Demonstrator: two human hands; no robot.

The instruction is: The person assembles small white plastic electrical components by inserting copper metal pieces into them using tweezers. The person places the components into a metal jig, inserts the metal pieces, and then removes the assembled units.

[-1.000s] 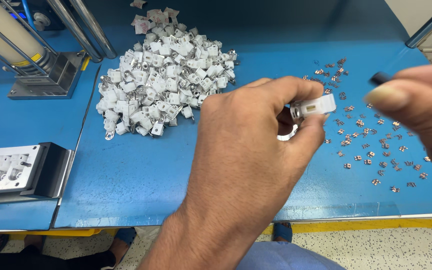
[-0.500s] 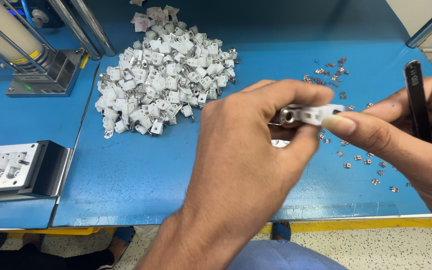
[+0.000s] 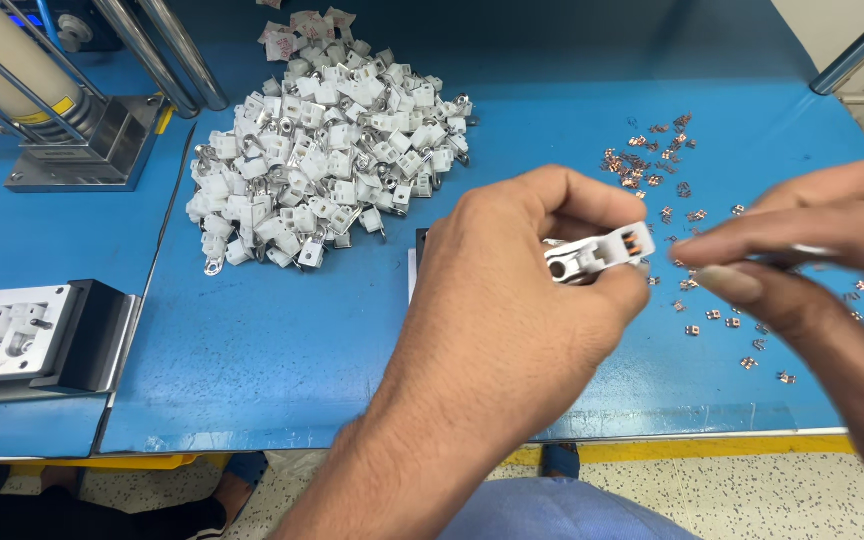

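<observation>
White plastic, a small terminal housing [image 3: 600, 254] sits pinched between thumb and fingers of the left hand [image 3: 512, 320] above the blue table [image 3: 282, 350]. Just beside it, the blurred right hand [image 3: 812, 250] has its fingers drawn together; whether it holds anything cannot be told. Copper clips [image 3: 672, 190] lie scattered beneath, and a pile of white housings [image 3: 322, 150] lies behind.

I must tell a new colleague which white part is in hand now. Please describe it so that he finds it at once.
Start at the blue table and its big pile of white parts. Go right and nearer, to the left hand raised above the table. The white part is pinched at its fingertips: alone, off the table, with a copper piece at its right end.
</observation>
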